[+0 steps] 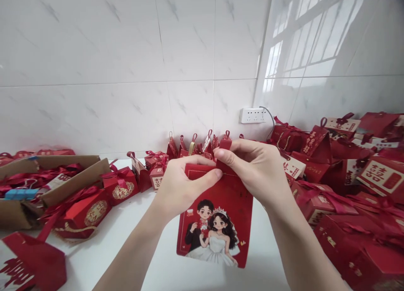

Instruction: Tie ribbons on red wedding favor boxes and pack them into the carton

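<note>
A flat red gift bag (214,223) hangs upright in front of me, printed with a cartoon bride and groom. My left hand (183,188) is closed on its upper left edge, thumb across the front and fingers behind. With thumb and fingers, my right hand (259,169) pinches the dark red strap (224,144) at the bag's top. Both thumbs are close together near the strap's base. The fingers behind the bag are mostly hidden.
On the white table (126,236), a cardboard box (77,179) of ribbons and packets stands left, beside red gift boxes (121,183). Small looped bags (172,147) line the tiled wall. More red boxes (344,240) pile up right. A power strip (254,115) is on the wall.
</note>
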A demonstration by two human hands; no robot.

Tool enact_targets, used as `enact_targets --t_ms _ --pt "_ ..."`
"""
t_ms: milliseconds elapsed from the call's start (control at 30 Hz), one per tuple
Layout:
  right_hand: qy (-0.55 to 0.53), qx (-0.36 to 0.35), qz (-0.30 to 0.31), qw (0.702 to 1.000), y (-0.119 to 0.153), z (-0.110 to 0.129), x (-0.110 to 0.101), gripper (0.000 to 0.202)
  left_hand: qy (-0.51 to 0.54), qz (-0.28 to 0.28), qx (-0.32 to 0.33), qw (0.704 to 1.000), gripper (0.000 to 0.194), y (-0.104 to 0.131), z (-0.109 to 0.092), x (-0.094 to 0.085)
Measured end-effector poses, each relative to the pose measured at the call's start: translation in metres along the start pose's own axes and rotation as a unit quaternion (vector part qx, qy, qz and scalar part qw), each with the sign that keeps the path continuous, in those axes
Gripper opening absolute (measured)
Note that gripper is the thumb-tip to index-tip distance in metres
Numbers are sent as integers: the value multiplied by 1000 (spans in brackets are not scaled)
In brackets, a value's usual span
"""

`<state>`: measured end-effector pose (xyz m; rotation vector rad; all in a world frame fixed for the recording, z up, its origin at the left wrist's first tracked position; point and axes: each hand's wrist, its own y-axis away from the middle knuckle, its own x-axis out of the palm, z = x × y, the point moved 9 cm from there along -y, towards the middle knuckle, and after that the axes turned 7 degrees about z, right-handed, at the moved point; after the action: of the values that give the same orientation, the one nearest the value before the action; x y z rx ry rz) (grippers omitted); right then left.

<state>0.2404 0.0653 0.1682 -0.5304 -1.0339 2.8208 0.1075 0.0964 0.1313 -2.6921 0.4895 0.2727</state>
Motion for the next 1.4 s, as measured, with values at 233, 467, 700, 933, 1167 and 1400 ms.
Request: enact_targets --t_ms 233,467,700,933,1167,1400 --pt "3 20 144 989 1 -5 17 13 54 -63 55 995 16 5 -7 -16" --pt "-17 33 144 989 1 -6 23 12 21 -79 75 994 13 8 -8 -17" --pt "16 -32 147 989 1 -2 23 8 -32 -93 82 992 14 9 -12 -23" --pt "35 -77 4 996 -3 1 -1 6 -92 20 35 995 12 3 -5 5" --pt "24 -84 -60 994 -2 0 -3 7 -94 61 4 994 13 -1 1 6" --pt "239 -176 -21 955 16 34 22 17 -180 -155 91 967 17 -1 -11 -34"
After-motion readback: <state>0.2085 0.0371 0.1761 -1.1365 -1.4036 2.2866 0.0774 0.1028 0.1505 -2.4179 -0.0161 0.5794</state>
